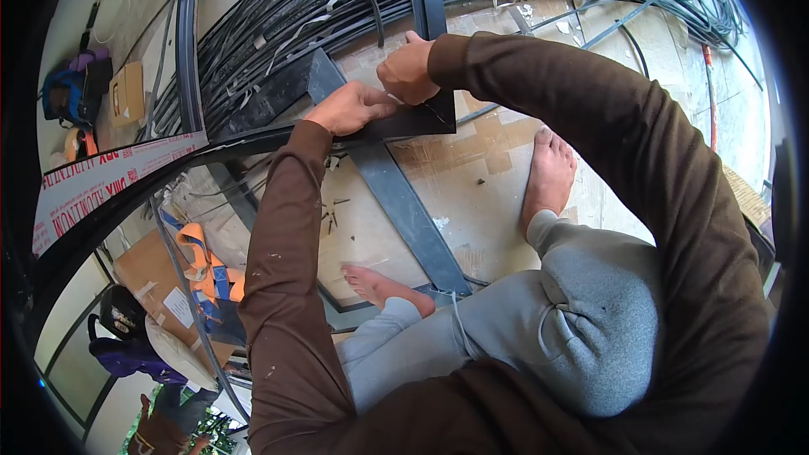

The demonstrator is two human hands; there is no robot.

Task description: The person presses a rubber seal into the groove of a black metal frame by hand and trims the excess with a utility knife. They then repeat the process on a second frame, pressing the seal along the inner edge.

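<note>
Your black, slim-profile, metal-looking frame (411, 125) is set with its square corner straight ahead of you, above the pale, tape-patched floor covering (493, 206). One bar runs away from you, the other leftward. Diagonal mitre line visible at the corner; corner's inner side partly hidden.

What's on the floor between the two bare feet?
In the head view, a long dark grey bar runs slantwise between the left foot and the right foot, with a small white speck beside it.
</note>
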